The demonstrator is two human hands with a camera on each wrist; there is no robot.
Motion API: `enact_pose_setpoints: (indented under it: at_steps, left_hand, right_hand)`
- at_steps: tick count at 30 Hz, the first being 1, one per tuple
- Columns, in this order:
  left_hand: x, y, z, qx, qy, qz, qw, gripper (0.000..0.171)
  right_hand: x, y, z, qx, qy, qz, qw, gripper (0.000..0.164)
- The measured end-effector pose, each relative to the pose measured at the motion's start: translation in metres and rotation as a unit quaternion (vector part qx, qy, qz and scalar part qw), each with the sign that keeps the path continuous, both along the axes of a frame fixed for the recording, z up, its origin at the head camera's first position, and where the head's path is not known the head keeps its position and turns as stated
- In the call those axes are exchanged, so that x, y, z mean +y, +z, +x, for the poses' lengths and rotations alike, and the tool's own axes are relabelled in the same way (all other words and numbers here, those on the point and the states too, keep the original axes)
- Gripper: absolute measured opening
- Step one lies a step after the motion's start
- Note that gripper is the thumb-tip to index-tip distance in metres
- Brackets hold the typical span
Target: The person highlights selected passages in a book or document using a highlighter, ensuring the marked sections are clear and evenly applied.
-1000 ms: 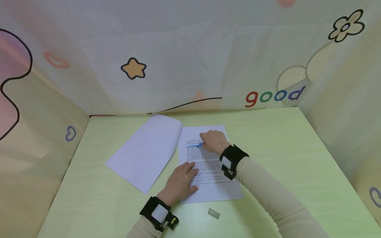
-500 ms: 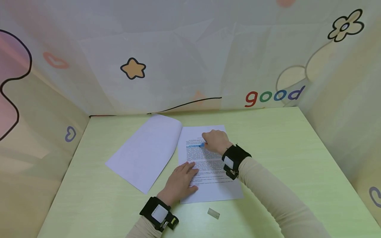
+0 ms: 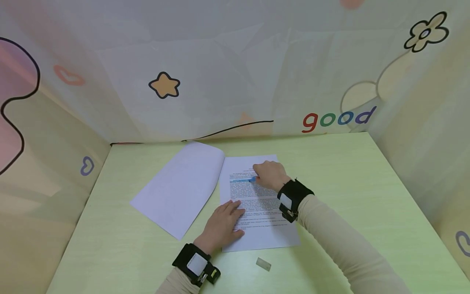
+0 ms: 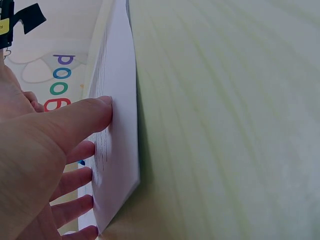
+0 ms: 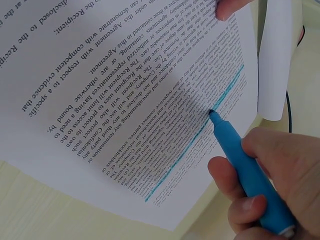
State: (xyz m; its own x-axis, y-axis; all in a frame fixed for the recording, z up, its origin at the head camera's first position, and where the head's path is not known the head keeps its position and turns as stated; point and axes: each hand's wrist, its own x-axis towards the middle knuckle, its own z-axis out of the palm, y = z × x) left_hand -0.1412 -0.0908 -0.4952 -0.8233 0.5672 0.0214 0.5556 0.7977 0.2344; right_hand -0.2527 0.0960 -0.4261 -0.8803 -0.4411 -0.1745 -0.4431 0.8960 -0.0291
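Now, right fingers (image 5: pixel 225 177) grip a blue highlighter (image 5: pixel 254 181); left fingers (image 4: pixel 75 182) spread on paper (image 3: pixel 264 241).

On the worktop (image 3: pixel 367 196), the page (image 3: pixel 266 241) has a sheet (image 3: pixel 180 188) left, a strip (image 3: pixel 263 264) in front, a marker (image 5: pixel 252 177) tip on it.

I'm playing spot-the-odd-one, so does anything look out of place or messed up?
Maybe one thing: a small greyish strip lies crooked on the table, all alone, apart from the printed page. I can't tell what it is. I see nothing spilled or torn.
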Motion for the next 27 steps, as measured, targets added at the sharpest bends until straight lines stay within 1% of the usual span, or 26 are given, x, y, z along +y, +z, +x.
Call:
enact_pose_setpoints:
  at_steps: [7,19,27]
  left_hand:
    - [0.000,0.000,0.000,-0.002,0.003,-0.004,1.0000,0.058]
    - [0.001,0.001,0.000,-0.005,0.005,0.000,1.0000,0.057]
    - [0.001,-0.001,0.001,-0.007,0.007,-0.004,0.9999,0.058]
  right_hand:
    - [0.004,0.001,0.000,-0.009,-0.007,0.008,1.000,0.013]
    - [0.010,0.002,0.000,-0.016,-0.019,-0.003,1.000,0.012]
    - [0.017,0.001,-0.001,-0.018,-0.017,0.005,1.000,0.012]
